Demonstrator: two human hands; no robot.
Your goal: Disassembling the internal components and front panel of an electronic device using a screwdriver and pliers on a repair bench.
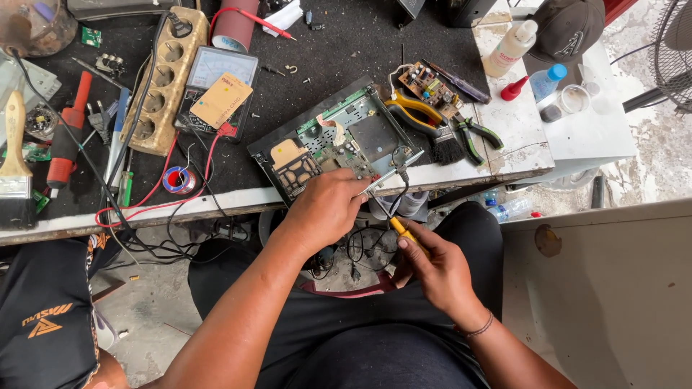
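The open metal device case with green circuit boards (339, 140) lies at the front edge of the dark-topped workbench (339, 43). The beige wooden socket strip (160, 83) lies far left of it, the black-bristled brush (445, 148) just right.

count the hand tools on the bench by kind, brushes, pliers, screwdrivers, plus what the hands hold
Brushes: 2, a wooden-handled one and a black-bristled one
Pliers: 2, yellow-handled and green-handled
Screwdrivers on the bench: 1, red-handled
Held: 1, a yellow-handled tool in the right hand; the left hand steadies the open chassis
Total: 6
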